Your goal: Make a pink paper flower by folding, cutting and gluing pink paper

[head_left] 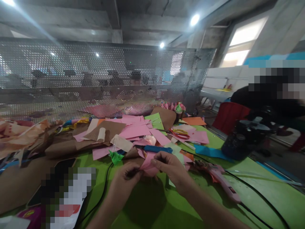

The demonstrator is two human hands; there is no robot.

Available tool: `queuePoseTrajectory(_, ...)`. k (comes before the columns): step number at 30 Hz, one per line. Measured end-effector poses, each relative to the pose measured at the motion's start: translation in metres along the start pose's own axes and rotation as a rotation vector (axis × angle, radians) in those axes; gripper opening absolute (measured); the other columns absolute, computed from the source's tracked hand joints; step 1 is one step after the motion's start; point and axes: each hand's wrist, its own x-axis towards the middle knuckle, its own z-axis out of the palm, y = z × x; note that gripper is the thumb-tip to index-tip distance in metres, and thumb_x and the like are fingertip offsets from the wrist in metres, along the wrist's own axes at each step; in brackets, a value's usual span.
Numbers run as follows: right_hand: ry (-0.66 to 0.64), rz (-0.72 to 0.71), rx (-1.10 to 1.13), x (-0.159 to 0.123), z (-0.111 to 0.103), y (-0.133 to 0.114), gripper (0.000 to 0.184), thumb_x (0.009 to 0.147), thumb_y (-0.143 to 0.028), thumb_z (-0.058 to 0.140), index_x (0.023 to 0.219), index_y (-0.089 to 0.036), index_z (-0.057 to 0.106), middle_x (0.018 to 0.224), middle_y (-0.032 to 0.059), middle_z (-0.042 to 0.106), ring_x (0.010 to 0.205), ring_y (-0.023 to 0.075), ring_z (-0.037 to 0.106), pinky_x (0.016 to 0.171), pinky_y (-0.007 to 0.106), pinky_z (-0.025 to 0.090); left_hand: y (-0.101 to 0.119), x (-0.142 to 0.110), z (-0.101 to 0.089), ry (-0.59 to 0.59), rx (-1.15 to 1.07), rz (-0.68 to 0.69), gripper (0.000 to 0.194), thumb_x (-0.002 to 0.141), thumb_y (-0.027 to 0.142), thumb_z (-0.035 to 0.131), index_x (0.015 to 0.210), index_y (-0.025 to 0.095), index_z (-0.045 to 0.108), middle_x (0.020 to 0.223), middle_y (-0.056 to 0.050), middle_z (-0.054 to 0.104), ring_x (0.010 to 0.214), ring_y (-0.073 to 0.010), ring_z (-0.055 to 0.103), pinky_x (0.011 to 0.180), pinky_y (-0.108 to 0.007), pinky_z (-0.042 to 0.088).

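A small piece of pink paper (149, 166) is stretched between my two hands above the green table (143, 211). My left hand (127, 178) pinches its left edge, with the fingers closed. On its upper right side, the thumb and fingers of my right hand (172, 170) grip the same paper. Just beyond the hands lies a blue-handled tool (158, 149). A crumpled bright green piece (116, 157) sits near my left hand. To the right of my right hand rests a pink hot glue gun (224, 183) with a black cord.
Pink sheets (134, 130), brown paper (105, 130) and scissors (179, 133) cover the table's far part. A dark container (247, 136) stands at right, before a red chair (228, 117) and a person (269, 98). A perforated metal partition (100, 82) rises behind. A phone (52, 181) lies left.
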Motion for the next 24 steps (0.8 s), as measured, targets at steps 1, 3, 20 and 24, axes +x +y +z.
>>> queuePoseTrajectory(1, 0.004, -0.004, -0.006, 0.0005, -0.0001, 0.0011, 0.028, 0.071, -0.04, 0.076, 0.068, -0.018, 0.059, 0.066, -0.0037, 0.053, 0.062, 0.0114, 0.045, 0.058, 0.024, 0.034, 0.0005, 0.0001, 0.0001, -0.006, 0.008, -0.001, 0.012, 0.077, 0.026, 0.062, 0.077, 0.017, 0.07, 0.078, -0.004, 0.069, 0.075, -0.0191, 0.062, 0.07, -0.027, 0.047)
queuePoseTrajectory(3, 0.004, -0.006, 0.0, 0.0009, -0.0001, 0.0026, 0.027, 0.07, -0.038, 0.076, 0.068, -0.018, 0.059, 0.066, -0.0038, 0.053, 0.062, 0.0115, 0.045, 0.058, 0.024, 0.034, 0.0012, 0.0001, 0.0005, -0.009, 0.02, -0.006, 0.013, 0.078, 0.027, 0.062, 0.076, 0.017, 0.07, 0.078, -0.004, 0.069, 0.075, -0.0193, 0.062, 0.069, -0.028, 0.047)
queuePoseTrajectory(20, -0.028, -0.017, 0.019, -0.0031, 0.0022, -0.0045, 0.027, 0.076, -0.043, 0.07, 0.074, -0.018, 0.059, 0.068, -0.0037, 0.051, 0.062, 0.0116, 0.043, 0.058, 0.024, 0.034, -0.0001, -0.0001, 0.0007, -0.001, -0.003, 0.003, 0.01, 0.078, 0.024, 0.063, 0.076, 0.018, 0.07, 0.077, -0.002, 0.069, 0.075, -0.0182, 0.062, 0.069, -0.026, 0.047)
queuePoseTrajectory(24, -0.01, -0.032, -0.021, -0.0029, 0.0009, -0.0043, 0.028, 0.076, -0.042, 0.07, 0.072, -0.018, 0.058, 0.067, -0.0042, 0.05, 0.062, 0.0113, 0.042, 0.057, 0.024, 0.032, -0.0011, 0.0002, -0.0005, 0.033, -0.025, -0.014, 0.011, 0.077, 0.027, 0.064, 0.078, 0.018, 0.071, 0.078, -0.003, 0.071, 0.075, -0.0183, 0.063, 0.069, -0.026, 0.048)
